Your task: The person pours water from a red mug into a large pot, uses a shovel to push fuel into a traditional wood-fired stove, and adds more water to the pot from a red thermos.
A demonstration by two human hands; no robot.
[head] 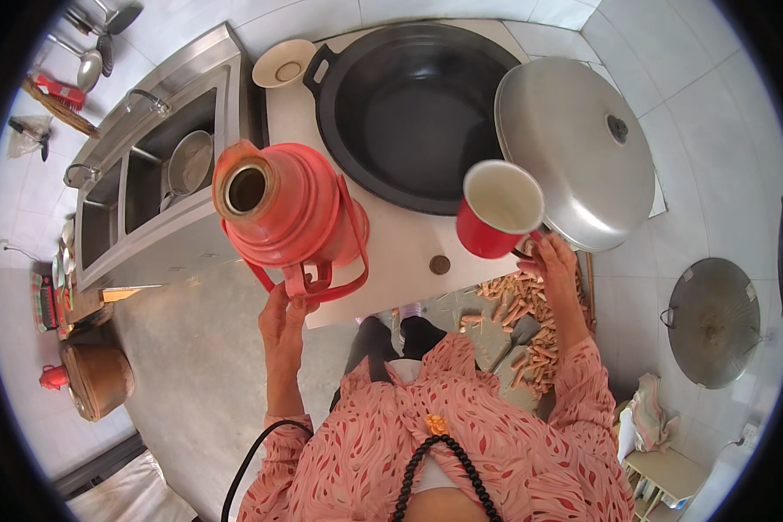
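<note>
My left hand (283, 326) grips the handle of a red plastic thermos flask (303, 196), whose mouth is uncovered and faces up towards me. In my right hand (556, 264) is the handle of a red enamel mug (484, 231) with a white inside. The mug is held near the front rim of a large black wok (398, 124); pale liquid seems to lie in it, though this is hard to tell. A round brown stopper (440, 264) rests on the light countertop (401, 241) between the flask and the mug.
A domed metal lid (571, 150) leans at the wok's right. Behind the flask are a cream bowl (284, 64) and a steel double sink (169, 147) holding a metal pan (191, 162). Corncobs (535, 352) and a shovel (523, 331) lie on the floor below the counter.
</note>
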